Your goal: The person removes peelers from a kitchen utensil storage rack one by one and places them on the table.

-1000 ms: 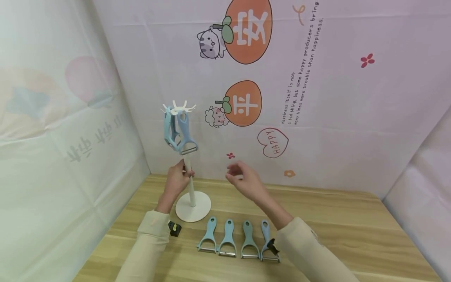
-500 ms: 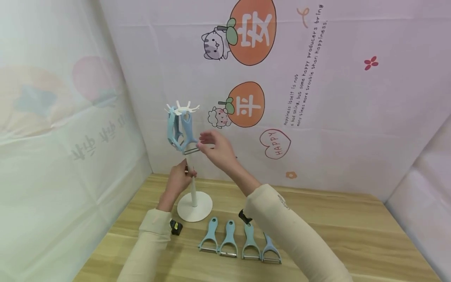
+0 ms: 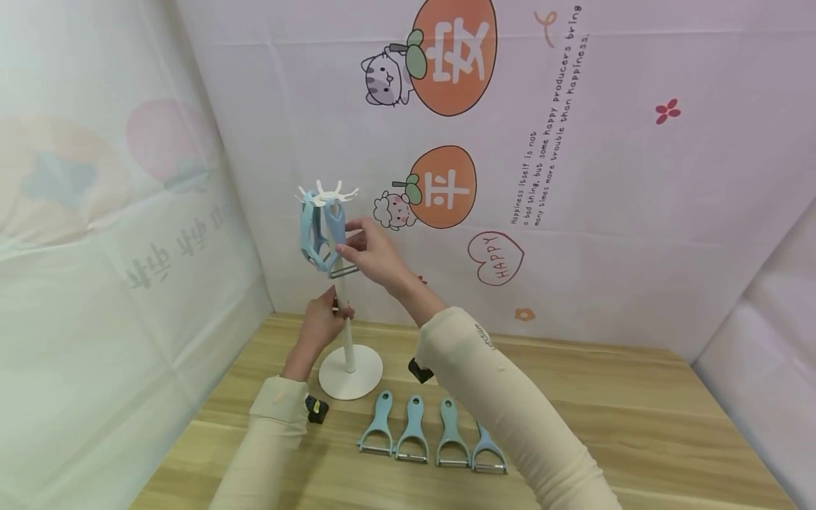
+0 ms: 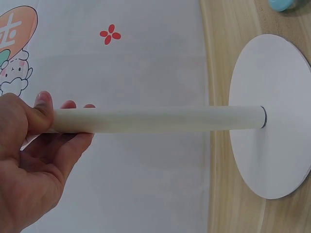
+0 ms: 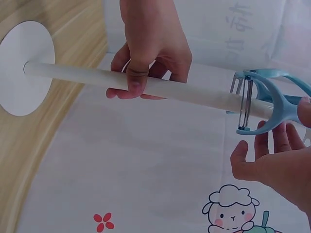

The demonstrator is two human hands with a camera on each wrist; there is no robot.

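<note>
A white stand with a round base [image 3: 350, 382] and a ring of hooks [image 3: 329, 195] at its top is on the wooden table. My left hand [image 3: 321, 320] grips its white pole [image 4: 160, 119], thumb and fingers around it. Several blue peelers hang from the hooks. On the front blue peeler [image 3: 335, 219], my right hand [image 3: 376, 256] pinches the handle, thumb in front and fingers behind. The right wrist view shows that peeler's double metal blade [image 5: 246, 104] beside the pole; part of its handle is cut off by the frame edge.
Several more peelers lie in a row on the table, including a light blue peeler [image 3: 413, 428] and a greener peeler [image 3: 449, 432]. The right sleeve [image 3: 497, 397] partly covers the rightmost peeler [image 3: 487, 453]. Printed cloth walls [image 3: 605, 283] enclose the table at the back and sides.
My right hand has moved up and left from beside the stand and taken hold of the front hanging peeler. My left hand has stayed on the pole.
</note>
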